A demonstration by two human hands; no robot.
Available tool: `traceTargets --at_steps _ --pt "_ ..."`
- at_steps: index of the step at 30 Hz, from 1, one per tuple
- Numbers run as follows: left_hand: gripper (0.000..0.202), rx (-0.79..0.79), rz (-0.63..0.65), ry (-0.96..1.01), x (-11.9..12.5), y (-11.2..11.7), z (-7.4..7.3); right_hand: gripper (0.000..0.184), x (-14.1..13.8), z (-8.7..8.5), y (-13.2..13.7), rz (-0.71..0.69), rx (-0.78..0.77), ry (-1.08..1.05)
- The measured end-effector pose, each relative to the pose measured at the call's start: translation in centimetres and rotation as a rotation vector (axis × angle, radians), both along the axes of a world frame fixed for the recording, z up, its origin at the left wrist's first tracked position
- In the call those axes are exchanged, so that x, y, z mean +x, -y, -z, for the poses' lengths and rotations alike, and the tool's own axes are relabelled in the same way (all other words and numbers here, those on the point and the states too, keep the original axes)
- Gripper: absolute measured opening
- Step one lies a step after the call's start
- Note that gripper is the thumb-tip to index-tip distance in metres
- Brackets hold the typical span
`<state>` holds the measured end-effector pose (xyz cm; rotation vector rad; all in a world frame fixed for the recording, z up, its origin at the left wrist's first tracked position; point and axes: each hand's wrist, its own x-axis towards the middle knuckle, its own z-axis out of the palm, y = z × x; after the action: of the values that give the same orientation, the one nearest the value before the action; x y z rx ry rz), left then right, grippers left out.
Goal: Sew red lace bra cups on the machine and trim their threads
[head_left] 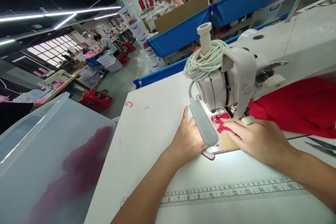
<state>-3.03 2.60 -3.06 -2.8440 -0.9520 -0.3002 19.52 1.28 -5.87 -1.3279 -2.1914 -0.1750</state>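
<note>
A white sewing machine (241,77) stands over the table, its needle area lit. Under the presser foot (215,119) lies a small piece of red lace fabric (223,123). My right hand (265,141) reaches in from the right, fingers close together and fingertips on the lace. My left hand (187,140) rests flat on the left side, its thumb spread upward. A grey lamp (204,122) hides most of the left fingers; one fingertip shows near the lace. More red fabric (294,108) lies bunched behind the machine's arm.
Black scissors (321,147) lie at the right edge. A printed ruler (231,194) runs along the table's (149,122) front. On the left stands a translucent bin (60,154) with dark red material. A red stool (96,99) and a blue cloth barrier (181,38) are beyond.
</note>
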Motion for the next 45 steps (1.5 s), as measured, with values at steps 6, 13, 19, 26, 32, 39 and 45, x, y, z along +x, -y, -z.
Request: traceTargets --at_steps 6,13,19,26,32,39,45 --pt "0.033 -0.04 -0.005 -0.048 0.0 -0.1 -0.2 0.02 0.5 -2.1 -0.8 0.049 -0.519 -0.457" --pt "0.027 -0.04 -0.006 -0.034 0.1 -0.2 -0.2 0.009 0.2 -3.0 -1.8 0.131 -0.5 -0.47" --pt "0.025 -0.014 0.014 -0.019 0.1 -0.3 0.0 0.009 0.0 -2.7 -1.9 0.16 -0.432 -0.469" --pt "0.026 -0.006 0.025 -0.043 0.1 -0.2 -0.2 0.013 -0.1 -3.2 -1.7 0.133 -0.418 -0.488" --pt "0.032 0.033 0.034 -0.032 0.1 -0.1 -0.3 0.018 0.0 -2.8 -1.8 0.091 -0.362 -0.498" --pt "0.032 -0.016 0.011 -0.062 0.1 0.0 -0.5 0.025 0.6 -1.7 -1.4 0.012 -0.22 -0.399" --pt "0.032 -0.029 0.015 -0.008 0.1 0.0 -0.4 0.024 0.4 -0.5 -0.7 -0.084 0.154 -0.016"
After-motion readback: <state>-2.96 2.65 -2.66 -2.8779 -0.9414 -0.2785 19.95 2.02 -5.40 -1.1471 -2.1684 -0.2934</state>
